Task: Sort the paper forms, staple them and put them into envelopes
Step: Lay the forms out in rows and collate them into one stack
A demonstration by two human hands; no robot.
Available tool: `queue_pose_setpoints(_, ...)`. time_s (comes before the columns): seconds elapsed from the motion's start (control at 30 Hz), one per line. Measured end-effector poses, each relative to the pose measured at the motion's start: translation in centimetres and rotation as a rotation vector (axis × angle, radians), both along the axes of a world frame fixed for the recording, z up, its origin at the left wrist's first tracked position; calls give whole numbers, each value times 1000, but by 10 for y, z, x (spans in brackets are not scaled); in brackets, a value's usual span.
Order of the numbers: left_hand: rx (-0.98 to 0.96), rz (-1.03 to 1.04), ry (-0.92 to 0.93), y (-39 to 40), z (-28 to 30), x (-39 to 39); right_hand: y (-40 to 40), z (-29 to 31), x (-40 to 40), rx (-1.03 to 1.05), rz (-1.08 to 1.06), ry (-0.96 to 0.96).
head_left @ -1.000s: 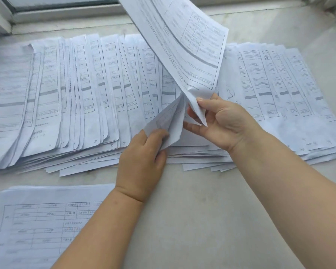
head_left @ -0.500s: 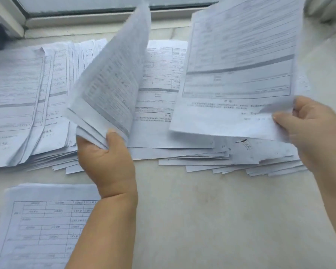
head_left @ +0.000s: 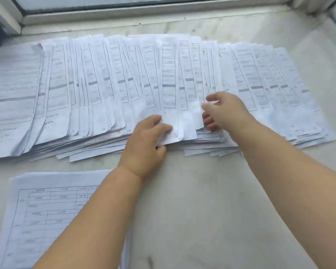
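On the pale table (head_left: 192, 200), fanned forms (head_left: 109, 84) — left hand (head_left: 145, 140) and right hand (head_left: 224, 111) pinch sheet edges; better lift one sheet only.

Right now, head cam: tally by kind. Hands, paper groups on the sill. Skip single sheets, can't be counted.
Hands: 2, left hand and right hand, both on the fanned spread.
Fanned spread of forms: 1.
Separate stack of forms near the front: 1.
Total: 4.
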State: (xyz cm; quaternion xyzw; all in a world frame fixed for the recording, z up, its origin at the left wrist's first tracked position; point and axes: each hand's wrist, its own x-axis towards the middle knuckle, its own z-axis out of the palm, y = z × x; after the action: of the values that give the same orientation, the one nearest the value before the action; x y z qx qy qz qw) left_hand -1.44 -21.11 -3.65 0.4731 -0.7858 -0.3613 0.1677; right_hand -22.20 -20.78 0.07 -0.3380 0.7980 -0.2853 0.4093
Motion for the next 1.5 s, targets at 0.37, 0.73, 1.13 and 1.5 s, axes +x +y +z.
queue_pose_setpoints(0.37,-132,-185,-68,59,47,58,193,39,87,152,-44,-291)
queue_pose_setpoints(0.73,14,34,-69,269,18,226,289,16,203,274,14,-412)
queue_pose_setpoints(1.13,-98,-62,-85,286,1,241,311,7,269,350,212,-418)
queue_pose_setpoints(1.5,-12,2,49,281,-3,250,306,-3,282,254,-46,-505)
